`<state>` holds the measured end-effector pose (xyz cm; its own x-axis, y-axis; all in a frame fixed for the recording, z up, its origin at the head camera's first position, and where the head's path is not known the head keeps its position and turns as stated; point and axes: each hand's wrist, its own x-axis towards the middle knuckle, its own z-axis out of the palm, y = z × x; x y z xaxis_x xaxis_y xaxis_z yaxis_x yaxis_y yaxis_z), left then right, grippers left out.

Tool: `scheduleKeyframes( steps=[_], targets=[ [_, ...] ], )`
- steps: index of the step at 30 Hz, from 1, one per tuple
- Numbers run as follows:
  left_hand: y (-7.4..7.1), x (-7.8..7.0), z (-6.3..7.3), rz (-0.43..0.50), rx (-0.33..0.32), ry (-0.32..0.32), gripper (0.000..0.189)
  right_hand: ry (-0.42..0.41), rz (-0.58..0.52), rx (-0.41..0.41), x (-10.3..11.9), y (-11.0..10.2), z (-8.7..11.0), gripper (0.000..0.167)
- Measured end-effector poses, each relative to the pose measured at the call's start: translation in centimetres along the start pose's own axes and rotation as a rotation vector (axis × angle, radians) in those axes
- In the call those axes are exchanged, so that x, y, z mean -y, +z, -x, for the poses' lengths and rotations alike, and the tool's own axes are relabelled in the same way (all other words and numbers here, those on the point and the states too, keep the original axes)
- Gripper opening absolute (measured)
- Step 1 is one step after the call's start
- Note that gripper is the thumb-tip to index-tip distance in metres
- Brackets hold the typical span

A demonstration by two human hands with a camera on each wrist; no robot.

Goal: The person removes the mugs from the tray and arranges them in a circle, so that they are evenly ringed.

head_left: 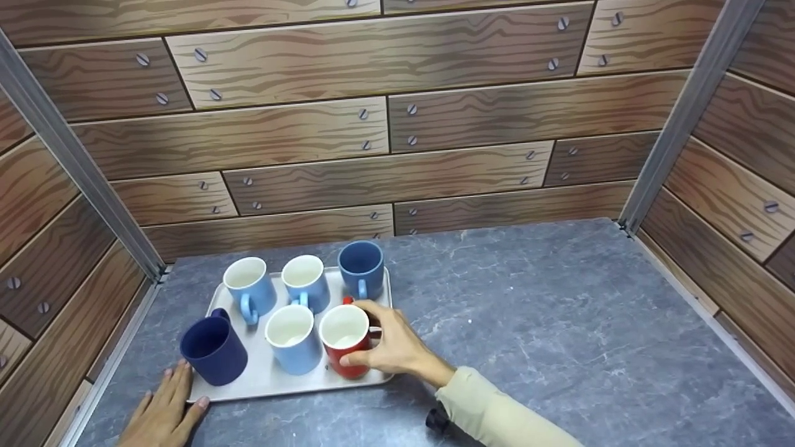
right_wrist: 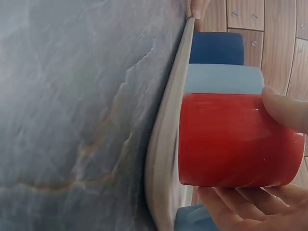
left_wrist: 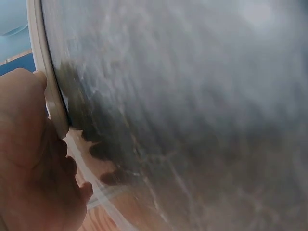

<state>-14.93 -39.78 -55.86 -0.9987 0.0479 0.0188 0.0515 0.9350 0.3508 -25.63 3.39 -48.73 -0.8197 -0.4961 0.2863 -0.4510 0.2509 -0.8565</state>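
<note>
A red mug (head_left: 348,347) with a white inside stands at the front right of a white tray (head_left: 273,388). My right hand (head_left: 397,341) grips it from the right, thumb at the near side and fingers round the far side. In the right wrist view the red mug (right_wrist: 240,139) fills the space between thumb and fingers, its base right by the tray's rim. My left hand (head_left: 161,403) touches the tray's front left corner with straight fingers, thumb along the front edge. The left wrist view shows that thumb against the rim (left_wrist: 45,62).
A navy mug (head_left: 214,351) sits front left on the tray. Light blue mugs stand at back left (head_left: 251,288), back middle (head_left: 307,285) and front middle (head_left: 293,341). A darker blue mug (head_left: 362,267) is at back right. Wood-patterned walls (head_left: 310,136) surround the grey marbled table (head_left: 528,323).
</note>
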Motion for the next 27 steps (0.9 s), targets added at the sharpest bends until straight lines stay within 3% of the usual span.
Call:
scheduleKeyframes(
  steps=[16,21,27],
  targets=[
    [-0.5,-0.3,-0.3,-0.025,0.050,-0.018,0.091,-0.076,0.019,0.015,2.2,-1.6,1.7,0.079],
    [-0.6,-0.5,-0.3,-0.020,0.083,-0.035,0.092,-0.069,0.025,0.015,2.6,-2.4,2.3,0.080],
    [-0.7,-0.5,-0.2,0.000,0.075,-0.032,0.093,-0.069,-0.028,0.015,2.9,-3.6,3.1,0.081]
  ],
)
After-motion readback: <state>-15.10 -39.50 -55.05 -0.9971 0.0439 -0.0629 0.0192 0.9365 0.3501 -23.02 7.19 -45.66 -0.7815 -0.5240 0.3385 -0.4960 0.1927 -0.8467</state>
